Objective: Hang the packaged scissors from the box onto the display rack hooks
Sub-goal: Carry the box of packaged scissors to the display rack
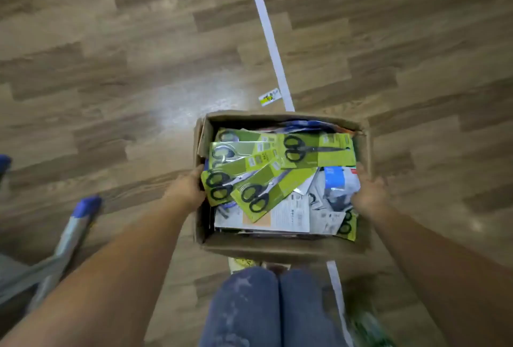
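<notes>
An open cardboard box stands on the wood-pattern floor, directly in front of the person's knees, which are clad in blue denim. Both forearms reach down to it.

The left hand is at the box's left wall, with its fingers curled over the rim and into the box; their tips are hidden behind the edge of a green package. The right hand is at the right wall, its fingers likewise hooked over the rim and clasping it. The picture is motion-blurred, so finer finger detail cannot be made out.

The box is filled with packaged scissors: black-handled pairs on green backing cards, lying flat and overlapping at differing angles. One card lies crosswise near the far right corner, several more fan out across the left and middle. Beneath and beside them lie white and blue printed packages, and another green card is tucked in the near right corner. Blue material shows along the far wall; what it is cannot be told.

A white tape line runs across the floor from the top of the view, passing behind the box and out again at its near side. A small yellow-and-white label lies on the floor just beside the tape, beyond the box. At the lower left stands a metal frame with blue-capped ends.
</notes>
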Motion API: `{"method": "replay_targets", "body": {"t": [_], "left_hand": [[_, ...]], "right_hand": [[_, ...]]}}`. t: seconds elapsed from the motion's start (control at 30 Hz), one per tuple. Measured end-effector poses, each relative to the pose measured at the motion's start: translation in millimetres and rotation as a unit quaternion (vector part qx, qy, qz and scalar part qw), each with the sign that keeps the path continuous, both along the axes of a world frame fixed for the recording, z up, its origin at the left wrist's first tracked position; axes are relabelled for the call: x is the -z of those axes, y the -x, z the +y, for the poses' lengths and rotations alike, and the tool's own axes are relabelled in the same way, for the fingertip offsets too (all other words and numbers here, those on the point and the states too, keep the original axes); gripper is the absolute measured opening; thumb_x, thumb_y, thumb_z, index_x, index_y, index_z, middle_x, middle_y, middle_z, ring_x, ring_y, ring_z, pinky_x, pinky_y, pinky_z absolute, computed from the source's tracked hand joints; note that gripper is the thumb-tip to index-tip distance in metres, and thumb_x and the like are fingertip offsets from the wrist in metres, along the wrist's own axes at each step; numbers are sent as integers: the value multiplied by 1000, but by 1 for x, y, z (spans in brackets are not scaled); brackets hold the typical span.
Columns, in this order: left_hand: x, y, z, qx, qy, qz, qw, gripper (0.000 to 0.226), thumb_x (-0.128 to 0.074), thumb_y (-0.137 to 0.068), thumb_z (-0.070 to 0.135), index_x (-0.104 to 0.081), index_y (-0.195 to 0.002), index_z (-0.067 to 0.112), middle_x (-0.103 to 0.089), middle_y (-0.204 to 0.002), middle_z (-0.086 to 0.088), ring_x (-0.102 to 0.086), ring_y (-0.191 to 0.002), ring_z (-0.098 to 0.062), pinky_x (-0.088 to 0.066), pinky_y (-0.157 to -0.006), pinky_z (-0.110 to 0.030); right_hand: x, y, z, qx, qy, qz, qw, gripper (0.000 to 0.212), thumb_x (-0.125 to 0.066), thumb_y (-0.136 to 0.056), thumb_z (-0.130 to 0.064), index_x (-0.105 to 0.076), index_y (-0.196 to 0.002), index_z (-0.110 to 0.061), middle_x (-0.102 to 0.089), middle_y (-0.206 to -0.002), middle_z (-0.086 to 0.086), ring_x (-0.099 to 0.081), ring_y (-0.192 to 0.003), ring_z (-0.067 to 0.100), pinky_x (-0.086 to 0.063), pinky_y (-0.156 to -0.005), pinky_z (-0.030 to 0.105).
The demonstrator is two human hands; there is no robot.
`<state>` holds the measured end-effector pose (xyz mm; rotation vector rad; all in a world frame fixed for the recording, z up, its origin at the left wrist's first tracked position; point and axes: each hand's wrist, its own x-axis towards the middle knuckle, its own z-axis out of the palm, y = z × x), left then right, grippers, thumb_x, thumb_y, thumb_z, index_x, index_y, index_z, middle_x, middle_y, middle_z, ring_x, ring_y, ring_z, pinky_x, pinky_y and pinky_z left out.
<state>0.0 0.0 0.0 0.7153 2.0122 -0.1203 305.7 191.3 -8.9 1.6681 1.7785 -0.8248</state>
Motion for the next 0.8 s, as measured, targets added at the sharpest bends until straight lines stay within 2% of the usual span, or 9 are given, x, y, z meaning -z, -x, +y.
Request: {"method": "replay_targets", "body": {"t": [0.1,0.2,0.27,0.37,0.43,0.53,0.63,0.8], "left_hand": [[30,-3,1,-53,7,1,999,71,-53,-88,6,-23,-150,24,-54,-129,-24,-54,-114,-38,-43,-90,-36],[51,-7,1,-99,-3,15,995,73,-52,-85,1,-25,-149,23,-52,-131,-25,-52,-116,-39,-41,-90,-35],[55,-4,0,-124,-16,6,992,79,-54,-82,-3,-24,-149,26,-52,-133,-21,-52,-117,-37,-41,-90,-33],[56,5,-2,-111,-15,-4,994,90,-49,-77,-9,-18,-149,35,-54,-131,-19,-54,-114,-35,-42,-83,-30],[52,6,-1,-91,-11,7,996,92,-47,-76,-9,-16,-149,38,-56,-127,-20,-56,-108,-36,-40,-75,-26],[45,2,3,-104,-11,24,994,89,-45,-77,-9,-18,-148,38,-56,-125,-20,-57,-106,-36,-42,-77,-28],[36,0,5,-110,-3,38,993,88,-45,-78,-8,-19,-149,36,-54,-129,-21,-54,-112,-37,-43,-83,-31],[7,14,6,-90,19,45,995,83,-46,-80,-5,-20,-150,31,-50,-137,-19,-52,-117,-36,-42,-84,-29]], "right_hand": [[21,-13,-1,56,-8,36,998,75,-50,-87,0,-15,-150,-21,-39,-137,31,-44,-120,41,-35,-78,31],[39,-27,3,72,3,67,995,71,-46,-88,4,-20,-149,-23,-52,-128,26,-53,-99,34,-31,-67,27],[45,-31,9,67,4,76,995,74,-43,-87,7,-19,-149,-27,-55,-123,24,-53,-89,31,-31,-60,31],[50,-35,12,41,5,66,997,78,-43,-88,3,-12,-148,-37,-59,-112,24,-57,-85,36,-40,-65,33],[50,-36,10,37,-13,60,997,78,-44,-87,0,-13,-147,-40,-60,-105,24,-54,-78,32,-42,-69,35],[45,-32,11,29,-32,56,998,80,-46,-84,0,-17,-147,-39,-61,-99,24,-51,-72,31,-44,-67,37],[36,-25,19,18,-34,66,997,77,-46,-84,2,-21,-147,-34,-60,-99,28,-54,-77,36,-44,-67,37],[-2,-5,39,-17,-8,48,999,69,-44,-89,1,-22,-148,-28,-57,-113,30,-57,-94,40,-38,-67,32]]}}
